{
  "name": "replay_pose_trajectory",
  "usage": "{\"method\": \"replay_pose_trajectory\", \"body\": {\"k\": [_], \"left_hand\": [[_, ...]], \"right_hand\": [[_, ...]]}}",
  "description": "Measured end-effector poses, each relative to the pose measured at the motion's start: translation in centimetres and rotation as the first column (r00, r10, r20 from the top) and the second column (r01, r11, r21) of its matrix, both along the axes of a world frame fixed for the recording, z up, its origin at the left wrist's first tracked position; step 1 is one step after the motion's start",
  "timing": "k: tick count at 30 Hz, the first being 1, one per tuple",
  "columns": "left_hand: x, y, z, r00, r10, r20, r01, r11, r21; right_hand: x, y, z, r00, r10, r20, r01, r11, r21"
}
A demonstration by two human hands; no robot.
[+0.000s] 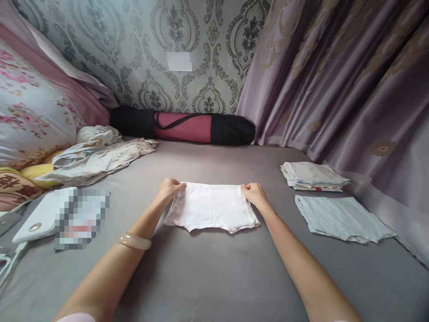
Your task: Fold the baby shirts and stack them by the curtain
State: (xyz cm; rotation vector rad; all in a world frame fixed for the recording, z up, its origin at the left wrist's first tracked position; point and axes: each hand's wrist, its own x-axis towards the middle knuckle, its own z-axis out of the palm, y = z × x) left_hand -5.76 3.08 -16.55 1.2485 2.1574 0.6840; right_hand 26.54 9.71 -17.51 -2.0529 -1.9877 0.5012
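A small white garment (212, 205), which looks like a shirt folded over, lies on the grey bed sheet (214, 273) in front of me. My left hand (170, 188) pinches its far left corner, and a pale bangle (134, 242) circles that forearm. At the far right corner, my right hand (254, 194) grips the cloth between thumb and fingers. The fold runs straight between both hands, while the nearer edge is uneven. Off to the right lie a folded pale blue garment (343, 218) and, behind it, a stack of folded clothes (313, 175).
Crumpled clothes (100, 156) lie at the left by a floral pillow (33, 107). A white power bank (47, 214) with a cable sits nearer, beside a blurred-out item (82, 219). A black and maroon roll bag (182, 127) lies along the wall. Purple curtains (301, 76) hang at right.
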Motion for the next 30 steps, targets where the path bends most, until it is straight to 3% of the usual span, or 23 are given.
{"method": "replay_pose_trajectory", "body": {"k": [4,9,11,14,18,21,25,28,30], "left_hand": [[-0.1,0.4,-0.7,0.999,0.007,-0.039,-0.004,0.997,0.077],[0.0,0.5,-1.8,0.967,-0.037,-0.252,0.057,0.996,0.071],[0.6,0.1,-2.1,0.912,-0.056,-0.407,0.095,0.992,0.077],[1.8,-0.9,-2.5,0.765,-0.076,-0.640,0.171,0.981,0.088],[2.4,-1.2,-2.5,0.657,-0.152,-0.738,0.249,0.968,0.022],[1.1,-0.8,-2.4,0.686,-0.207,-0.698,0.296,0.955,0.007],[-0.8,-1.0,-1.7,0.842,-0.238,-0.485,0.299,0.953,0.051],[0.8,-1.8,-1.1,0.835,-0.232,-0.499,0.364,0.912,0.186],[3.5,-2.1,-1.1,0.791,-0.292,-0.538,0.472,0.850,0.233]], "right_hand": [[-0.2,-0.1,-0.2,1.000,-0.012,0.016,0.012,1.000,0.024],[-0.6,-0.7,0.2,0.995,-0.001,0.102,0.001,1.000,-0.006],[-1.1,-1.2,0.4,0.989,0.005,0.148,-0.006,1.000,0.006],[-2.0,-2.1,0.4,0.975,-0.003,0.223,-0.010,0.998,0.059],[-2.4,-2.6,0.3,0.962,0.033,0.272,-0.054,0.996,0.071],[-1.5,-2.0,0.6,0.960,0.090,0.264,-0.105,0.994,0.041],[-0.3,-1.2,2.1,0.974,0.118,0.193,-0.105,0.991,-0.080],[-1.8,-2.1,3.0,0.981,0.070,0.181,-0.072,0.997,0.005],[-4.2,-3.5,2.8,0.969,0.183,0.164,-0.203,0.973,0.111]]}}
